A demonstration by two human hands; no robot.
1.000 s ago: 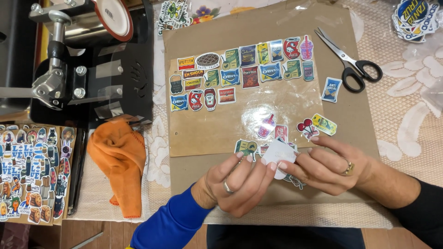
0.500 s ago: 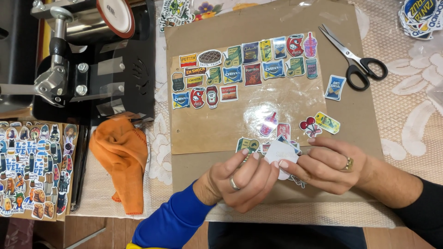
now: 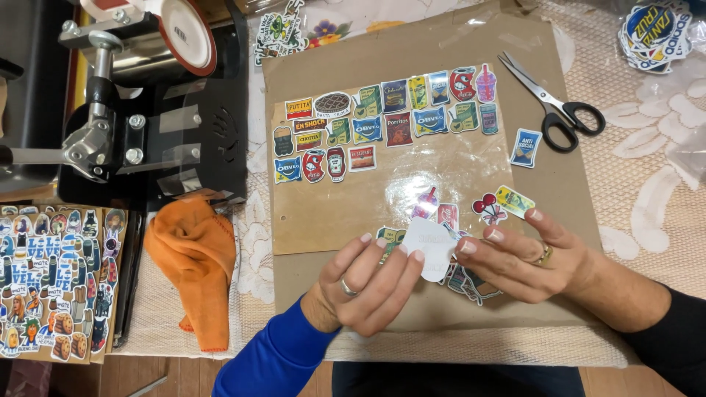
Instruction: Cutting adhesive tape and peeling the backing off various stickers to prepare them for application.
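Both my hands, left hand (image 3: 368,283) and right hand (image 3: 526,254), pinch the white sticker (image 3: 430,246); sloppy peel could tear it or scatter the loose pile (image 3: 467,283) at 5 o'clock.

Plenty of bare cardboard (image 3: 353,220) just ahead of the fingers (image 3: 401,254), up to the sticker rows (image 3: 386,121). Loose stickers (image 3: 504,204) crowd the spot right beyond the right-hand fingers. Scissors (image 3: 555,110) sit far ahead-right. Off to the left, an orange cloth (image 3: 195,261) and the black press (image 3: 147,110) block things.
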